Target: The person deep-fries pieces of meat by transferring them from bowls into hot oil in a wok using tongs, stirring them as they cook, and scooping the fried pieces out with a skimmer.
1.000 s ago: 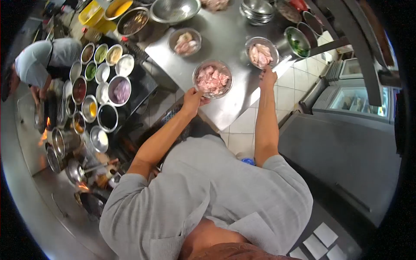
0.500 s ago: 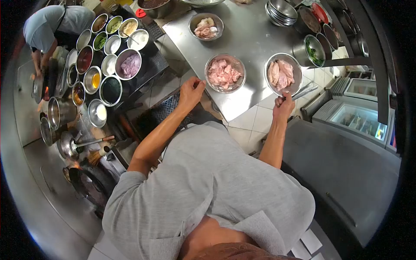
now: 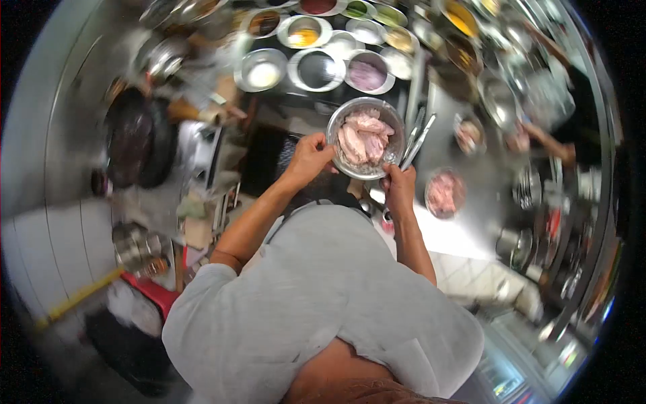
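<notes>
A metal bowl with pieces of raw chicken, seemingly wings, is held up in front of my body. My left hand has its fingers closed at the bowl's left rim. On the lower right side of the rim, my right hand grips the bowl. Metal tongs stick out from that same hand, along the bowl's right side. The fingers under the bowl are partly hidden.
Ahead are several ingredient bowls, one with purple pieces. A large black wok sits at the left. To the right, a steel table bears a bowl of pink meat. Another person's arm reaches in from the far right.
My view has swung left, toward the stove and ingredient bowls. The chicken bowl has come off the steel table with my right hand, and my left hand has joined at its rim.
</notes>
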### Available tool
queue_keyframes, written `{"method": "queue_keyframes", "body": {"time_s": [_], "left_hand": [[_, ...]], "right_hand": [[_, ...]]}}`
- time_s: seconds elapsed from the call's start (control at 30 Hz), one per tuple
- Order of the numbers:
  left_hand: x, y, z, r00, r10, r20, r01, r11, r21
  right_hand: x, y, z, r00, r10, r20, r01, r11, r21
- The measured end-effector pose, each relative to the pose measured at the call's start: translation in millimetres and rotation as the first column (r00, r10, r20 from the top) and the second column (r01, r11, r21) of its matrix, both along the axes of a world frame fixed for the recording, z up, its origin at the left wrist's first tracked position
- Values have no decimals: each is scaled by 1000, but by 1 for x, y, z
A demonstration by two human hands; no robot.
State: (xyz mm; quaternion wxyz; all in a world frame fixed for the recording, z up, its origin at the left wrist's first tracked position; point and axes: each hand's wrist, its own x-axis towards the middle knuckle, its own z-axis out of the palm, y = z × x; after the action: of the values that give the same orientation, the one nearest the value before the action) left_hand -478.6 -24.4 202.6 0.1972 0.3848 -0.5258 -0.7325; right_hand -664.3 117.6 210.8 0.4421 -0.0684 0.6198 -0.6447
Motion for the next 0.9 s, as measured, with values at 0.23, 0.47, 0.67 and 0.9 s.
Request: {"method": "queue_keyframes", "body": {"time_s": [0.23, 0.47, 0.67, 0.9], "left_hand": [[180, -10, -14, 744, 657, 121, -658, 752, -37], [321, 2, -8, 358, 923, 140, -927, 370, -67], [383, -1, 5, 61, 988, 145, -978, 88, -189], [403, -16, 4, -162, 974, 161, -962, -120, -245]], "right_hand": [[103, -135, -19, 600, 675, -429, -636, 728, 256], [259, -246, 59, -192, 579, -792, -824, 344, 451], [360, -302, 73, -563, 106, -819, -824, -7, 566], [446, -343, 55, -594, -183, -784, -780, -107, 616]]}}
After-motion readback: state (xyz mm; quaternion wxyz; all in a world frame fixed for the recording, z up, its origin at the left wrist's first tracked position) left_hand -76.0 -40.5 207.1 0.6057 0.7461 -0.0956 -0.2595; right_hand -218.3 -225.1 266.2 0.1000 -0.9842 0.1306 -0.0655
